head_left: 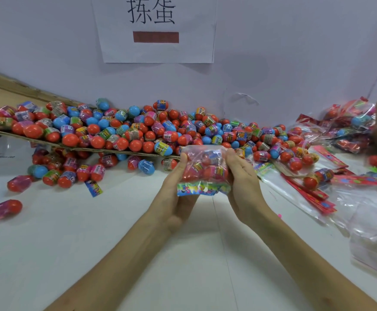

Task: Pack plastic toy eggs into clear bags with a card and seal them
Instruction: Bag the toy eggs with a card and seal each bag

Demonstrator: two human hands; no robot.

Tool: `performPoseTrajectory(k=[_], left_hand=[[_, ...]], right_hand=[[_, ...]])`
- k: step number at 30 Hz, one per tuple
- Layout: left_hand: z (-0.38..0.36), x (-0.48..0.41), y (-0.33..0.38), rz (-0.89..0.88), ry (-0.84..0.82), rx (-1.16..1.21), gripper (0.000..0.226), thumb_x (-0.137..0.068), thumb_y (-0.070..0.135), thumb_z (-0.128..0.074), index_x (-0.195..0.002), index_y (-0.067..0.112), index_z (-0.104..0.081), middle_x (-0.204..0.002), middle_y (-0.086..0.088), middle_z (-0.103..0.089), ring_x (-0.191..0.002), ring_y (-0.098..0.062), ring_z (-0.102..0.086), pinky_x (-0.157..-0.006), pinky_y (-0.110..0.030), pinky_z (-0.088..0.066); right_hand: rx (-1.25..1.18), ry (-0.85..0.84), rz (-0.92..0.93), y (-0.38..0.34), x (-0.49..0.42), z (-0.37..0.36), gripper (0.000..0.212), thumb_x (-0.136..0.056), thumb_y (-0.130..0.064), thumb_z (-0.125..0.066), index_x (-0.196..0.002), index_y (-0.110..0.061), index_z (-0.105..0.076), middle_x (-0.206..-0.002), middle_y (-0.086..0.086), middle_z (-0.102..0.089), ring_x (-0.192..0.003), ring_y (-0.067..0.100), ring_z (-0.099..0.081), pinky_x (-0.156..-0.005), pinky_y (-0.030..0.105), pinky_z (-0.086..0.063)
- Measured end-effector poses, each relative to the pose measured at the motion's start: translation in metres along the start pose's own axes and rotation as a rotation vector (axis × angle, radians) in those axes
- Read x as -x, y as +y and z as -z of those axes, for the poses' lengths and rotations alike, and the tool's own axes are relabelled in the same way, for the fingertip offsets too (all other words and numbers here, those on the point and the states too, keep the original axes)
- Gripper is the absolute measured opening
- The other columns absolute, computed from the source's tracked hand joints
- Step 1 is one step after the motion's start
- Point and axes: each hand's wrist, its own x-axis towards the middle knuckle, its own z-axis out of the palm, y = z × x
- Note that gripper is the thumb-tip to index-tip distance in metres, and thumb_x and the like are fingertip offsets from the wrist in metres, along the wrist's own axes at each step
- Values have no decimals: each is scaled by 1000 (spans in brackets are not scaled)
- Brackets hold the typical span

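Note:
A clear bag (203, 169) filled with several red toy eggs is held above the white table, in the middle of the view. A colourful printed card (202, 190) shows through its near end. My left hand (176, 189) grips the bag's left side from below, thumb up along its edge. My right hand (242, 185) holds the right side, its fingers behind the bag. A big heap of loose red, blue and pink eggs (138, 129) lies behind the bag on a flattened cardboard sheet (8, 131).
Filled bags (349, 129) pile up at the far right. Empty clear bags (371, 223) and red card strips (313, 194) lie on the right of the table. Stray eggs (6, 208) and a loose card (94, 188) sit at left. A paper sign (153, 28) hangs on the wall.

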Motion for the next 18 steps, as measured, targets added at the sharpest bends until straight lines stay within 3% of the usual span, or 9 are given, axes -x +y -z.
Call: performPoseTrajectory(k=[3, 5, 7, 10, 14, 18], left_hand=[[0, -1, 7, -28, 18, -33, 54, -92, 49, -58, -127, 9, -68, -123, -15, -74, -106, -28, -74, -76, -33, -62], [1, -2, 8, -37, 28, -76, 55, -96, 47, -55, -135, 9, -64, -128, -16, -71, -112, -31, -72, -78, -35, -63], [0, -1, 8, -37, 30, -100, 54, -99, 43, -54, -137, 6, -62, -130, -18, -70, -114, -33, -70, -81, -39, -63], [-1, -1, 6, -102, 9, -201, 48, -96, 32, -61, -135, 3, -62, -129, -21, -69, -118, -38, -68, -95, -49, -60], [4, -4, 5, -183, 55, -397, 33, -91, 3, -71, -125, 2, -67, -116, -19, -75, -109, -36, -72, -93, -44, -61], [9, -6, 8, -179, 105, -472, 35, -89, 1, -74, -123, 5, -69, -110, -15, -77, -102, -31, -75, -82, -36, -63]], right_hand=[[46, -53, -59, -6, -3, 3, 48, -94, -63, -50, -107, -20, -68, -102, 7, -75, -92, 21, -73, -82, 49, -58], [84, -128, -93, -11, -4, 6, 57, -86, -66, -61, -112, -15, -64, -103, 5, -74, -90, 22, -73, -70, 40, -59], [170, -174, -51, -12, -2, 8, 44, -84, -49, -71, -110, -14, -61, -99, 0, -75, -88, 21, -74, -65, 35, -57], [258, -133, 52, -9, -1, 10, 32, -87, -24, -80, -113, -15, -62, -104, 4, -76, -92, 24, -76, -72, 37, -62], [362, -122, 155, -5, -2, 11, 28, -88, -19, -79, -110, -23, -64, -103, 0, -75, -95, 20, -74, -75, 35, -63], [435, -158, 196, -3, -4, 11, 28, -90, -12, -74, -106, -31, -64, -96, -15, -74, -91, 8, -72, -67, 23, -60]])
